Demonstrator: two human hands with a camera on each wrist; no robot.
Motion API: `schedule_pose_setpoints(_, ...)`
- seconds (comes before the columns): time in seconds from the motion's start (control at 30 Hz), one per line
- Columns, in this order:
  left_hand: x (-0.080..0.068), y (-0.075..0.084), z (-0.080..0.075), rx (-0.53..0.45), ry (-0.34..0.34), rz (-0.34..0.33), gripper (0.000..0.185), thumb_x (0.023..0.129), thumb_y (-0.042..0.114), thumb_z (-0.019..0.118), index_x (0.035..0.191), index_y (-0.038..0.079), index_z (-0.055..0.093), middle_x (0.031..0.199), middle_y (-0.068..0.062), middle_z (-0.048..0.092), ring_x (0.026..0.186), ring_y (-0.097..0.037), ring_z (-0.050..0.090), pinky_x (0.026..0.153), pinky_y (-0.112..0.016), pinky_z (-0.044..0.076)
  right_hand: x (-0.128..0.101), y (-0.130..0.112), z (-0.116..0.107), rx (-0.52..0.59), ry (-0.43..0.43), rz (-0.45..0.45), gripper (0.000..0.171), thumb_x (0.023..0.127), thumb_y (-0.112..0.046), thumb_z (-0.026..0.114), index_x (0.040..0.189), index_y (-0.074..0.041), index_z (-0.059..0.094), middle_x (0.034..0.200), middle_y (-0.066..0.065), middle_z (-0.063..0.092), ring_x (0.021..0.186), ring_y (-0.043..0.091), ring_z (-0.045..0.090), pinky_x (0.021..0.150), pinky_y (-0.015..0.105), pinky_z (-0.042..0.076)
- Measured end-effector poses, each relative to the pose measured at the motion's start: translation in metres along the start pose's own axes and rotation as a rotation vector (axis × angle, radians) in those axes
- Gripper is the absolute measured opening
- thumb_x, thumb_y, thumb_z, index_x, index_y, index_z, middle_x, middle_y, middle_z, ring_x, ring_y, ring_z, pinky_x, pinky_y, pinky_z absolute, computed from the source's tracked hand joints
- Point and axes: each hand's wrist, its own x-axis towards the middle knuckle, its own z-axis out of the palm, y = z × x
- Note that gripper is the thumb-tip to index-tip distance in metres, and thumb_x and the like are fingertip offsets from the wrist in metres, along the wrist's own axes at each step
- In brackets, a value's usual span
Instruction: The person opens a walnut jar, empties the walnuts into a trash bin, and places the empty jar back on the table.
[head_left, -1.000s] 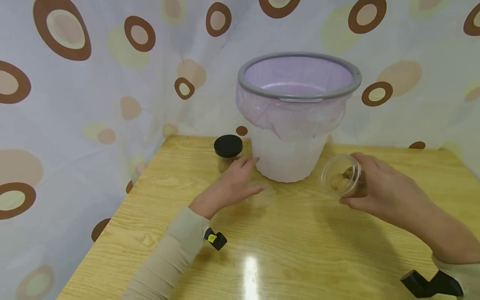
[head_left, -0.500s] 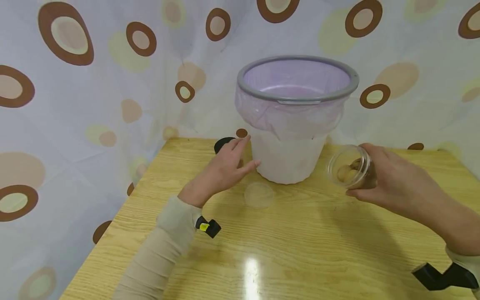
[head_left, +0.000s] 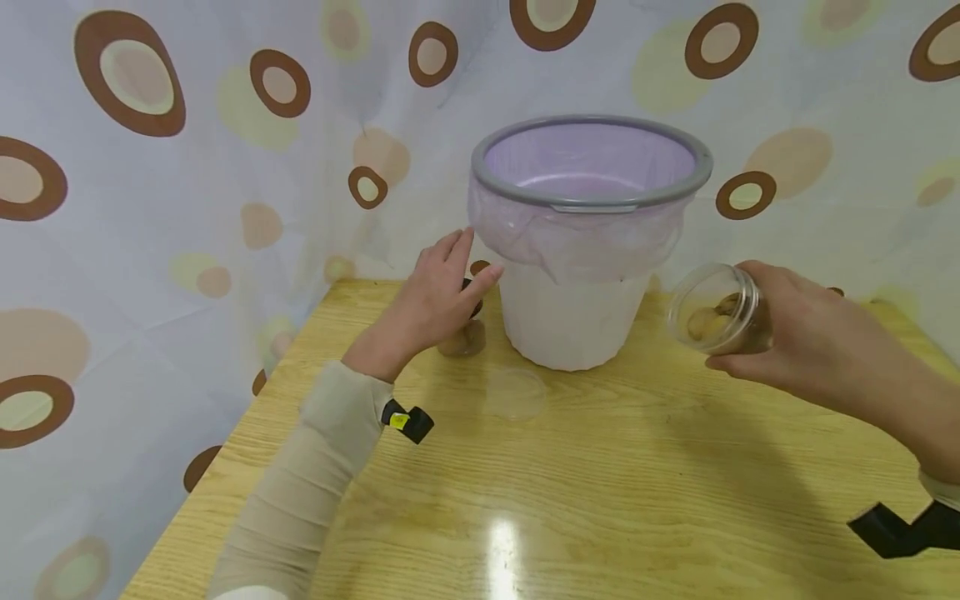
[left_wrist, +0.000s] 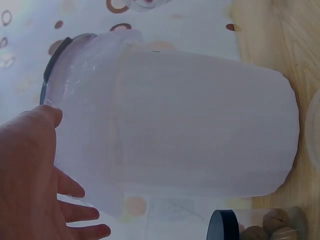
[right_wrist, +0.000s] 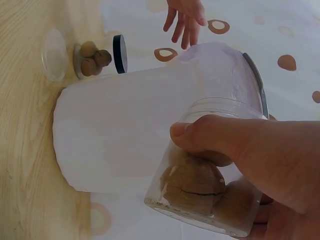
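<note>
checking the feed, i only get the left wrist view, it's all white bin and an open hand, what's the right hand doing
Observer: The right hand holds an open clear jar tipped on its side, mouth toward the bin.
Operator: anything in that jar
Observer: Yes, brown walnut-like pieces; the thumb presses on the jar wall above them.
Operator: where's its lid
Observer: A clear lid lies flat on the table, in front of the bin.
Operator: and my left hand, touching the bin?
Observer: From the head view the left hand is raised beside the bin liner, fingers straight; contact cannot be told. The black-lidded jar stands behind it.
</note>
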Motion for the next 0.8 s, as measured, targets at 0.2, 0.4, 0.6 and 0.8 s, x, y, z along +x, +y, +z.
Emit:
schedule_pose_setpoints(0.2,0.012,0.006,-0.019,0.070,0.056,-0.036,0.081,0.101,0.061,0.030,0.159,0.006,0.017,0.163,-0.018,0.022,0.147,-0.040,0.025,0.120,-0.050,0.026,0.008,0.004,-0.011,-0.014,0.006,0.005,0.080,0.062,-0.026,0.094,0.123,0.002,0.050,0.103,0.019,0.065,0.083,0.032,0.066,0.067,0.051,0.051)
schedule_pose_setpoints(0.4,0.030,0.015,-0.036,0.126,0.109,-0.020,0.079,0.102,0.061,0.031,0.158,0.007,0.021,0.162,-0.019,0.025,0.147,-0.041,0.027,0.121,-0.049,0.024,0.018,0.009,-0.026,-0.032,-0.006,0.046,0.082,0.066,-0.031,0.092,0.127,0.001,0.048,0.104,0.021,0.066,0.084,0.034,0.066,0.070,0.056,0.050)
schedule_pose_setpoints(0.6,0.049,0.028,-0.050,0.138,0.092,-0.011,0.079,0.101,0.062,0.027,0.159,0.008,0.019,0.164,-0.014,0.021,0.149,-0.037,0.023,0.123,-0.045,0.020,0.026,0.023,-0.040,-0.077,0.041,0.059,0.087,0.065,-0.029,0.092,0.131,0.003,0.045,0.107,0.028,0.064,0.091,0.047,0.064,0.073,0.062,0.048)
schedule_pose_setpoints(0.8,0.065,0.042,-0.059,0.194,0.043,-0.024,0.081,0.100,0.065,0.023,0.160,0.012,0.014,0.166,-0.009,0.016,0.152,-0.031,0.018,0.124,-0.041,0.016,0.035,0.029,-0.057,-0.118,0.037,0.092,0.094,0.068,-0.032,0.091,0.136,0.009,0.040,0.115,0.034,0.056,0.095,0.056,0.059,0.073,0.065,0.046)
